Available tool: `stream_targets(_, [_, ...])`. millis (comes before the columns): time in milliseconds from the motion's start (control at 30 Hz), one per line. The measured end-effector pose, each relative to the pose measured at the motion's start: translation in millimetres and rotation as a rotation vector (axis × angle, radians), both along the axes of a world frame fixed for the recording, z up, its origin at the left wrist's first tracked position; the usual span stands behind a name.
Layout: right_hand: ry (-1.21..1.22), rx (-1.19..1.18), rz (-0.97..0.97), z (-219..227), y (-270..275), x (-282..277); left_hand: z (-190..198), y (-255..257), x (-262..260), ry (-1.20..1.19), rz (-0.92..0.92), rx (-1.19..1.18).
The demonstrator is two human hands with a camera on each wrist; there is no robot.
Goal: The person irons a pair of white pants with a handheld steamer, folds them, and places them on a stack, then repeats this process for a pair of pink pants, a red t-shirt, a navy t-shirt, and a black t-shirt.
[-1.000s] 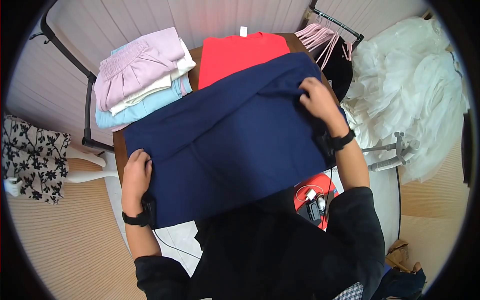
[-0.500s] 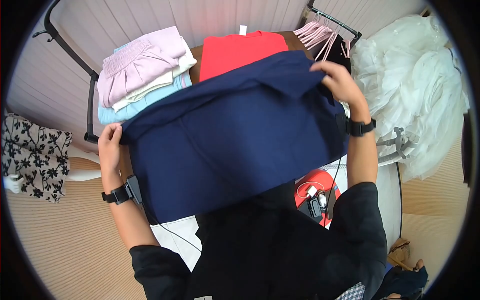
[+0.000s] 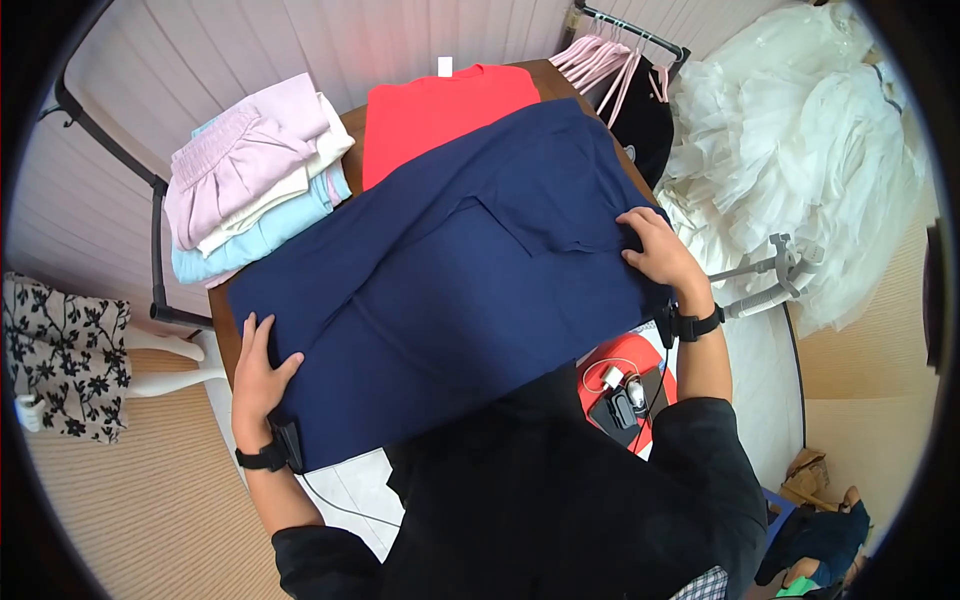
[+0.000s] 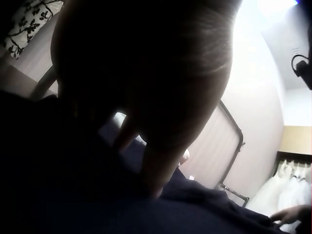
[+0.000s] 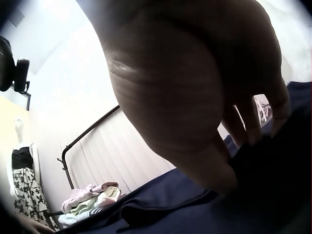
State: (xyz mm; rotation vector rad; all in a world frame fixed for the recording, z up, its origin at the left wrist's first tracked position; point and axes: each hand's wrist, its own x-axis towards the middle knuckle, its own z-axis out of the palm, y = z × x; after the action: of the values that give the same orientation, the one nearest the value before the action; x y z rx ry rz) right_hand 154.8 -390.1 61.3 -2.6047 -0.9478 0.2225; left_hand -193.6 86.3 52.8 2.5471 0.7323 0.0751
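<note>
A large navy blue cloth garment (image 3: 430, 290) lies spread over the table, a layer of it folded down along its far side with loose creases. On its left edge rests my left hand (image 3: 262, 375), fingers extended and thumb apart. My right hand (image 3: 665, 250) touches the garment's right edge with fingers slightly bent. In the left wrist view the dark left hand (image 4: 146, 73) has its fingertips down on the navy fabric. The right wrist view shows the thumb and fingertips of the right hand (image 5: 195, 87) on the cloth, arched over it.
Behind the garment lie a folded red shirt (image 3: 440, 115) and a stack of folded lilac, white and blue clothes (image 3: 240, 180). Pink hangers (image 3: 590, 62) hang at the back right, beside white tulle dresses (image 3: 790, 170). A red stool (image 3: 605, 362) holds small devices and cables.
Both hands have let go of the lifted far layer, which now lies lower on the garment. They have come down onto its left and right edges.
</note>
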Motion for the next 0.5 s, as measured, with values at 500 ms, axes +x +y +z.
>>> stream_targets(500, [0.121,-0.019,0.013,22,-23,24,29,-24,-40,0.186,0.067,-0.058])
